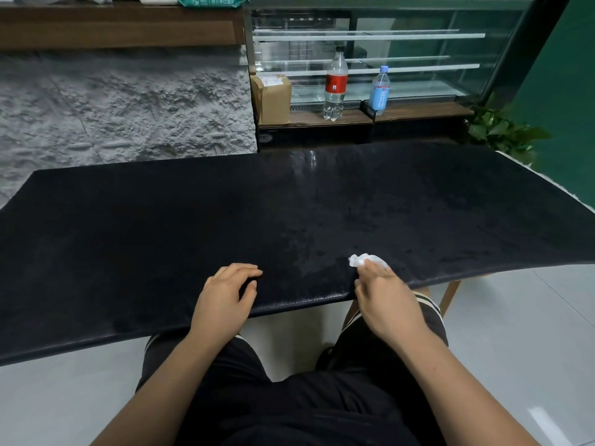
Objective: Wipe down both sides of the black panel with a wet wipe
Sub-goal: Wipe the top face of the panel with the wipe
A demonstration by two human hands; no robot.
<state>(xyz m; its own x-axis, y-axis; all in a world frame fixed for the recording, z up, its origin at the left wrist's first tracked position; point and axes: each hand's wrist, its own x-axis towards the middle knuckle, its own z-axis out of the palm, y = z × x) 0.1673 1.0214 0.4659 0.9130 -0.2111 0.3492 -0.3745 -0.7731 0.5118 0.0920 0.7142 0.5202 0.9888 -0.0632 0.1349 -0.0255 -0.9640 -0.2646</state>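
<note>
Panel: the black panel (289,220) lies flat across the person's front, its near edge over the knees.
Right hand (386,294): at 1 o'clock, fingers pinched on a crumpled wet wipe (362,260), pressed to the panel.
Left hand (225,294): at 11 o'clock, loosely curled, empty, resting on the near edge.
Surface: damp smears around the wipe.

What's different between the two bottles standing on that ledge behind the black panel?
The red-label bottle is taller and clear, with a dark cap; the blue bottle is shorter, tinted pale blue, with a blue cap. The red-label bottle stands to the left, nearer the cardboard box; the blue bottle stands further right. Both are upright plastic bottles on the wooden ledge in front of the glass display case.
</note>
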